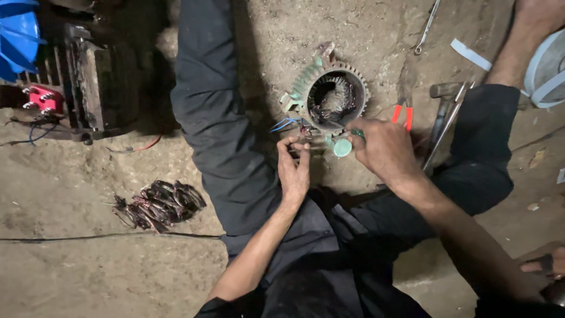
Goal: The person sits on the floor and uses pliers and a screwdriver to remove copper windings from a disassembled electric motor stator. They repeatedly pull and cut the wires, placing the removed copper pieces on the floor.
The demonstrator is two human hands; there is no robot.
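motor stator [335,97], green-handled tool [344,146] alongside

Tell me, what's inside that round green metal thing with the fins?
Inside the finned green motor housing sit dark, tangled copper-coloured wire windings lining its round opening. Blue wires come out at its side. The bottom of the hole is too dark to see.

- Motor housing [329,97] on the dirt floor [88,271], between the person's legs.
- Pliers [402,112] and hammer [442,115] lie right of it.
- Wire coils [159,205] lie well left.
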